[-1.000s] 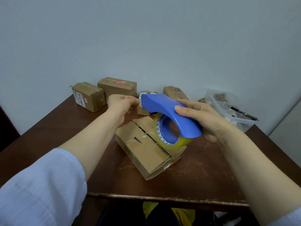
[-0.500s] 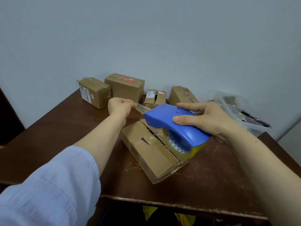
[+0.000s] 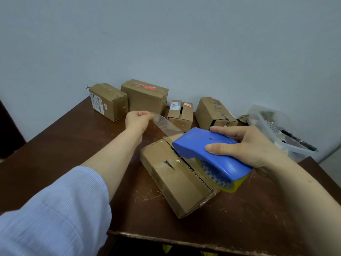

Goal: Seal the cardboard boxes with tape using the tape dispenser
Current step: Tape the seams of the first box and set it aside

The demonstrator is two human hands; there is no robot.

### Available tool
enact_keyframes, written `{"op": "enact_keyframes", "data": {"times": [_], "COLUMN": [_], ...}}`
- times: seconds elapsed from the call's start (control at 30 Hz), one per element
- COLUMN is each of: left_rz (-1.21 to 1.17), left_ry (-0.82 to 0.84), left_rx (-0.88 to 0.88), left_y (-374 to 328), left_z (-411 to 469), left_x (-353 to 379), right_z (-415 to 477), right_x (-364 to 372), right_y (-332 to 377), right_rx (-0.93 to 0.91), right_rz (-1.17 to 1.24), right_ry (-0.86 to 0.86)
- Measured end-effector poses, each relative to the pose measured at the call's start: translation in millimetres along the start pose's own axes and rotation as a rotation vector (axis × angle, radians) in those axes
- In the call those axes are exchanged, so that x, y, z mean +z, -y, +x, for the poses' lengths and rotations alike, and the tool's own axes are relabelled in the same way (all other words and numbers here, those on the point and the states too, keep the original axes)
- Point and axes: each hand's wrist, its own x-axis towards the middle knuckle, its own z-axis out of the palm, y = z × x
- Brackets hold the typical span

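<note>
Your left hand (image 3: 138, 120) pinches the free end of a clear strip of tape (image 3: 166, 125), held taut. It runs from the blue plastic tape dispenser (image 3: 208, 154), which your right hand (image 3: 245, 145) grips with curled fingers. The dispenser sits over the right side of the flat brown cardboard box (image 3: 175, 180), probably ready to lay tape along its gaping seam. The box lies near the front edge of the dark wooden table (image 3: 64, 145), with bare wood showing to its left. Four smaller cardboard boxes (image 3: 145, 98) crowd the wall.
</note>
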Motion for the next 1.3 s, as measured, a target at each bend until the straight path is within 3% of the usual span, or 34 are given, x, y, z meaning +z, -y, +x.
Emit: {"op": "enact_keyframes", "data": {"times": [0.67, 0.9, 1.3], "left_rz": [0.074, 0.368, 0.827], "left_ry": [0.002, 0.012, 0.223], "left_rx": [-0.182, -0.058, 0.192], "left_y": [28, 33, 37], "left_z": [13, 10, 4], "left_x": [-9, -8, -9], "right_z": [16, 23, 22], "right_x": [24, 28, 25], "right_y": [-1, 0, -7], "right_rx": [0.086, 0.096, 0.107], "right_rz": [-0.112, -0.147, -0.102], "right_ry": [0.086, 0.125, 0.138]}}
